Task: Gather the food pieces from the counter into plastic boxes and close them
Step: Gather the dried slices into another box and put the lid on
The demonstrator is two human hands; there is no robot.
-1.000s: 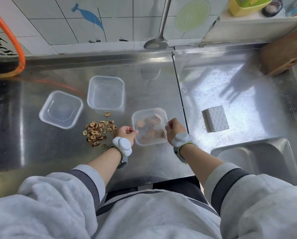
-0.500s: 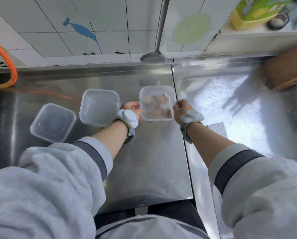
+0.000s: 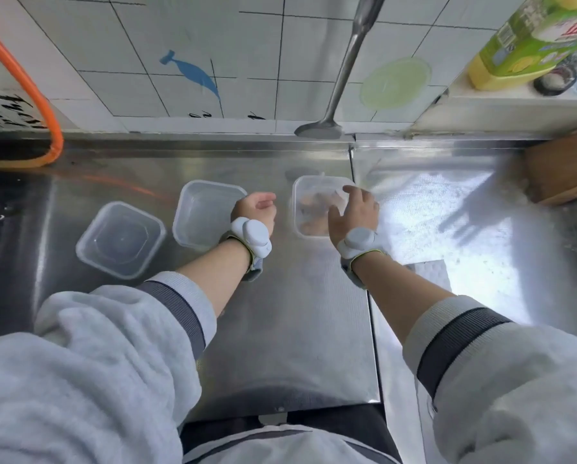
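Observation:
A closed clear plastic box with brownish food pieces inside rests on the steel counter near the back wall. My right hand hovers over its right side with fingers spread, holding nothing. My left hand is just left of that box, loosely curled and empty. An empty open box stands beside my left wrist. A clear lid lies further left. The loose food pieces on the counter are hidden behind my left arm.
A metal ladle hangs on the tiled wall above the filled box. An orange hose curves at the far left. A wooden block sits at the right. A white sponge lies beside my right forearm. A green bottle stands on the shelf.
Both hands carried the filled box away from me to the back of the counter, set it down and let go. The left hand has pulled away to the left.

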